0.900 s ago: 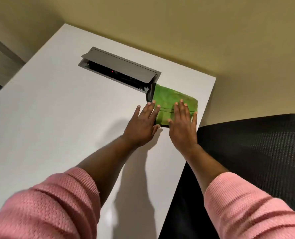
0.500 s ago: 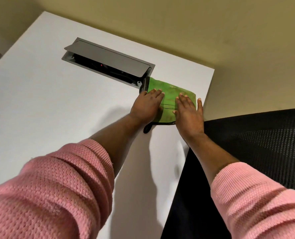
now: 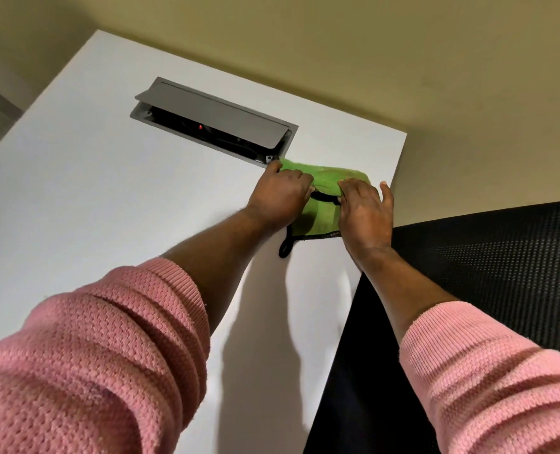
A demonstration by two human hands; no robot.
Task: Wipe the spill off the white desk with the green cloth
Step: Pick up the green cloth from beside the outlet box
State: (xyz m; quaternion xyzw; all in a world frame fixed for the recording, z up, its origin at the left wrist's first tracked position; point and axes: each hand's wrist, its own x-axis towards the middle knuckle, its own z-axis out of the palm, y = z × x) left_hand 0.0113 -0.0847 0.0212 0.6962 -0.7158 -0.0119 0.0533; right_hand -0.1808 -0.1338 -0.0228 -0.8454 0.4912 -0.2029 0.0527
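Note:
The green cloth (image 3: 322, 214), edged in black with a small black loop at its near corner, lies folded near the far right corner of the white desk (image 3: 91, 208). My left hand (image 3: 280, 194) grips the cloth's left side with curled fingers. My right hand (image 3: 365, 213) pinches its right side, with the thumb sticking out. Between the hands the cloth is bunched up into a ridge. No spill shows on the desk's surface.
A grey cable box (image 3: 213, 121) with its lid propped open is set into the desk just left of the cloth. A black mesh chair (image 3: 485, 273) stands against the desk's right edge. A beige wall (image 3: 337, 44) runs behind.
Both hands went from lying flat on the cloth to curling their fingers around it. The cloth now bunches up between them, and its black loop shows at the near corner.

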